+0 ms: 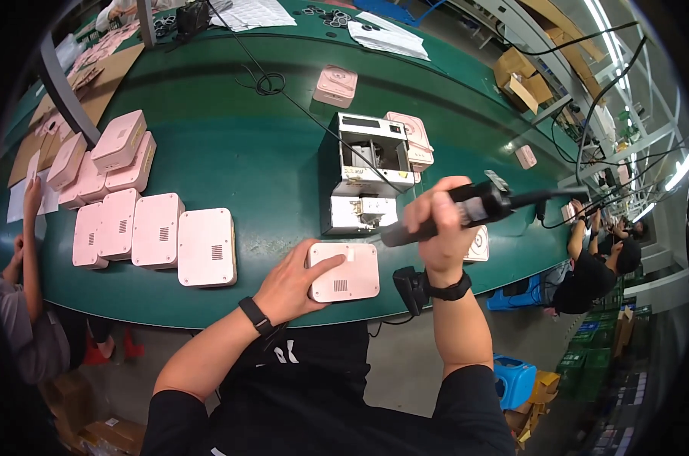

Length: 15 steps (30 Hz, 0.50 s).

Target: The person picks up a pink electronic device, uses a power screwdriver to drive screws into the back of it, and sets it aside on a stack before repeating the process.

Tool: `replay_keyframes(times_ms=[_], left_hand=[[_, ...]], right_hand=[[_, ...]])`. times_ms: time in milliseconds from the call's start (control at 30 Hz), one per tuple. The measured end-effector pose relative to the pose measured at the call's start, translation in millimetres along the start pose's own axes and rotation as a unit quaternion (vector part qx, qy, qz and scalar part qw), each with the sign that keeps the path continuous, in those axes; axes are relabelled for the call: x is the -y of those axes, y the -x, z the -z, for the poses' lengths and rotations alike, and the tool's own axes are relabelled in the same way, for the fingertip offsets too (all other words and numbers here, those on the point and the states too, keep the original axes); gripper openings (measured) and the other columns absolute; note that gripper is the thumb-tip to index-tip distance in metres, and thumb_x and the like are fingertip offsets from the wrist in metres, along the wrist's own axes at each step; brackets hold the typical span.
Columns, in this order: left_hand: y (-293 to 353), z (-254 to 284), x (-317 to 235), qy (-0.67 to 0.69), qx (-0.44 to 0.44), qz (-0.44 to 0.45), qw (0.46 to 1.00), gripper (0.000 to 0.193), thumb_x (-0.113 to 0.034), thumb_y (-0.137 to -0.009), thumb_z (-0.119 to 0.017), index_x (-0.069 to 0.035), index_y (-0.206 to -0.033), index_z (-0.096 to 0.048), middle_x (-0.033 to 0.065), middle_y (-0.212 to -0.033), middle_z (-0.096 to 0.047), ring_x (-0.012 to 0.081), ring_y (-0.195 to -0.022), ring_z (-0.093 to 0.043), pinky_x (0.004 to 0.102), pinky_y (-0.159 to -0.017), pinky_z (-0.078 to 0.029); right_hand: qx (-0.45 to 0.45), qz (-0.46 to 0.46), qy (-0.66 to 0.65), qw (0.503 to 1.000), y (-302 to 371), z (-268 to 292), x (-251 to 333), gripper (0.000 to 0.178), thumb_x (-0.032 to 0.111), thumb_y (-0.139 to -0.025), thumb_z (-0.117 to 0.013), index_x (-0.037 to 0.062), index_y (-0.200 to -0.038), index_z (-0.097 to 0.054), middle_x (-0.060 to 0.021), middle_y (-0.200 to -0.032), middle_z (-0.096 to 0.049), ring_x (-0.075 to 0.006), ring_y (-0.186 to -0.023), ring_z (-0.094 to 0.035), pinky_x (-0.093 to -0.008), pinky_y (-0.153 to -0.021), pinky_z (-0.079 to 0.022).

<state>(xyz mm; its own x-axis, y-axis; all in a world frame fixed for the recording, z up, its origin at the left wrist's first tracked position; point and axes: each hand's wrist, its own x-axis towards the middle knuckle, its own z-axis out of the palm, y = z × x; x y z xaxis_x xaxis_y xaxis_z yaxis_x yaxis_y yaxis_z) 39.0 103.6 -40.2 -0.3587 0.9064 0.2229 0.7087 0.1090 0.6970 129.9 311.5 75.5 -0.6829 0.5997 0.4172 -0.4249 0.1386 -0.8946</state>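
A pink plastic box (362,275) with rounded corners lies on the table before me, its vented, screw-cornered side up. My left hand (282,284) grips its left end, index finger stretched over the top beside a small white label. My right hand (445,232) is wrapped round a black electric screwdriver (477,205), held above and right of the box and tilted. Its tip points left toward the metal screw feeder (366,178) just beyond the box; the tip is blurred, so I cannot tell if it carries a screw. A cable runs from its back end.
Several pink boxes (207,247) stand in rows on the left of the green table (261,175). Another pink box (335,85) lies farther back, and more sit behind the feeder. A looped black cable (270,83) hangs over the table. Co-workers sit at left and far right.
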Motion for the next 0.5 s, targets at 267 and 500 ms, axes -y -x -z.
replay_keyframes(times_ms=[267, 500], left_hand=[[-7, -10, -4, 0.014, 0.002, 0.004, 1.000, 0.077, -0.020, -0.064, -0.084, -0.025, -0.135, -0.054, 0.0175, -0.132, -0.043, 0.0379, -0.119, -0.052, 0.0436, -0.096, -0.050], [-11, -7, -2, 0.007, -0.008, 0.005, 1.000, 0.077, -0.020, -0.064, -0.085, -0.024, -0.135, -0.054, 0.0181, -0.132, -0.043, 0.0375, -0.119, -0.051, 0.0441, -0.099, -0.048]], right_hand=[[-0.042, 0.021, -0.006, 0.999, -20, -8, 1, 0.012, 0.014, -0.092, -0.053, 0.0041, -0.095, -0.047, -0.0077, -0.062, -0.049, -0.0175, -0.048, -0.047, -0.0350, -0.049, -0.044], [-0.014, -0.012, -0.050, 0.999, 5, -18, 3, 0.011, 0.014, -0.092, -0.052, 0.0046, -0.096, -0.048, -0.0083, -0.062, -0.048, -0.0175, -0.047, -0.045, -0.0349, -0.048, -0.043]])
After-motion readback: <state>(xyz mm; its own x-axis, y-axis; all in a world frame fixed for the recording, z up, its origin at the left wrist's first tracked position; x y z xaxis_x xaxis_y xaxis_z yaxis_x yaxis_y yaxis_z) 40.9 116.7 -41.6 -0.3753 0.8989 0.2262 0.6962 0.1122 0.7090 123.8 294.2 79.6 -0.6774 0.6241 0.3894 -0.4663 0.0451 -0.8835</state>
